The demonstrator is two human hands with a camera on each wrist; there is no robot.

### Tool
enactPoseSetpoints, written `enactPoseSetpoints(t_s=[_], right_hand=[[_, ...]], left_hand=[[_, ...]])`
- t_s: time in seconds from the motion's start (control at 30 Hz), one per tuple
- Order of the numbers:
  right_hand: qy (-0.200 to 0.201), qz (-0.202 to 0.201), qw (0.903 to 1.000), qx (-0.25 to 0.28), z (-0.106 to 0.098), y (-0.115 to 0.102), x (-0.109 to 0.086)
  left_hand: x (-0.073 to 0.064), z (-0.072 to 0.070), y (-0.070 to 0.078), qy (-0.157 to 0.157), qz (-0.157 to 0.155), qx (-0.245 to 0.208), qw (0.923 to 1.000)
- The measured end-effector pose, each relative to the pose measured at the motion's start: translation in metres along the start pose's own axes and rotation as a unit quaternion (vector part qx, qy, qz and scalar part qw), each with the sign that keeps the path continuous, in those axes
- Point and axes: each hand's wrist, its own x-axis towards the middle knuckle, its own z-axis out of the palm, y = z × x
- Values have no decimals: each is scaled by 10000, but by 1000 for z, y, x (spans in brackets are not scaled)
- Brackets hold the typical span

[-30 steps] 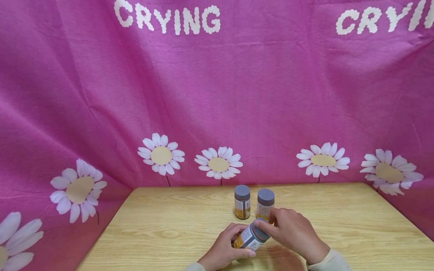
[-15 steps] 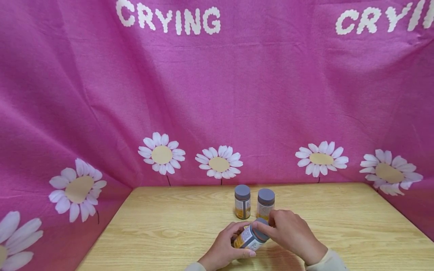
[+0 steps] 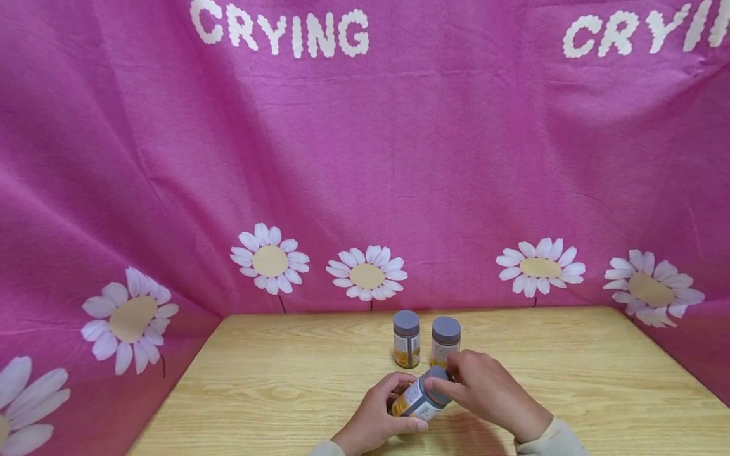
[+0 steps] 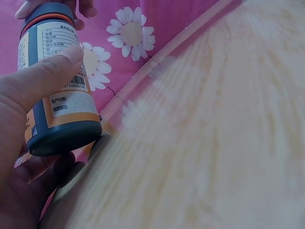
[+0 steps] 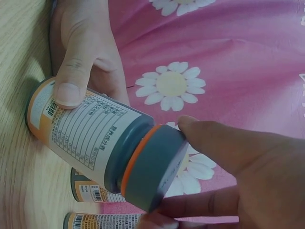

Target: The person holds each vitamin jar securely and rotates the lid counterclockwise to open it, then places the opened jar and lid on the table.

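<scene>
A supplement bottle (image 3: pixel 415 403) with an orange and white label is held tilted over the table, its capped end up and to the right. My left hand (image 3: pixel 373 408) grips its body, thumb across the label and fingers behind. At the top end, my right hand (image 3: pixel 496 389) pinches the grey cap (image 5: pixel 155 167) between thumb and fingers. In the right wrist view an orange ring (image 5: pixel 135 160) shows at the cap's lower edge. The left wrist view shows the bottle's dark base (image 4: pixel 66 138) and printed label.
Two matching bottles stand upright just behind the hands, one bottle (image 3: pixel 407 342) to the left and another bottle (image 3: pixel 445 335) partly covered by the right hand. A pink cloth (image 3: pixel 445 158) with daisies hangs behind and beside the wood-grain table (image 3: pixel 274 380).
The right hand has shifted very slightly left at the cap. Both hands keep the same hold, and the two standing bottles have stayed in place.
</scene>
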Motion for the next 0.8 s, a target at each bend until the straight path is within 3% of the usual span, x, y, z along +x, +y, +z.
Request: enactPoseSetpoints(t_s=[0.27,0.53,0.8], right_hand=[[-125,-652,9975,224,-5,7,0],[-329,-678,9964,383,-8,6,-2],[-193,-1020,9943,254,-8,9,-3]], left_hand=[[1,0,-1,-60,-184,-52,9998],[1,0,-1,-79,-234,-162,9996],[1,0,0,-97,-103,-178,9997]])
